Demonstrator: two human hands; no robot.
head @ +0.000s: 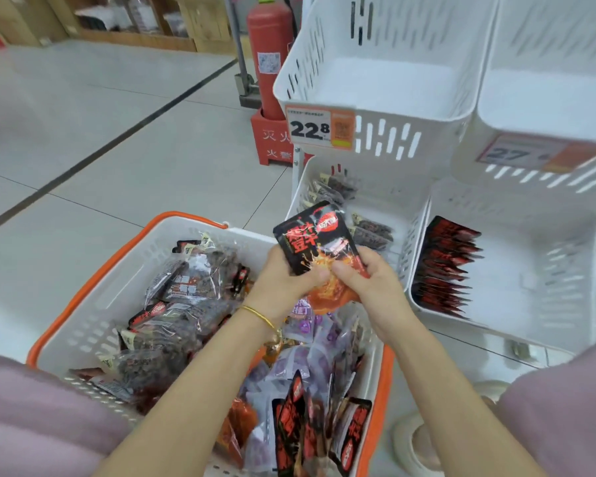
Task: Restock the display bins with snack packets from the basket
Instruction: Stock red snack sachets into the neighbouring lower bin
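Together, left hand, right hand gripping black-red packet, long axis upright, top tilted left

A shop: white slotted plastic display bins carry orange-and-white price tags, an orange-rimmed white shopping basket holds snack packets, tiled floor.

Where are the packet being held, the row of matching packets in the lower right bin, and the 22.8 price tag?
held packet point(307, 235), head view, its black upper face.
row of packets point(443, 266), head view, middle of the stacked edges.
price tag point(309, 129), head view, on the printed number.
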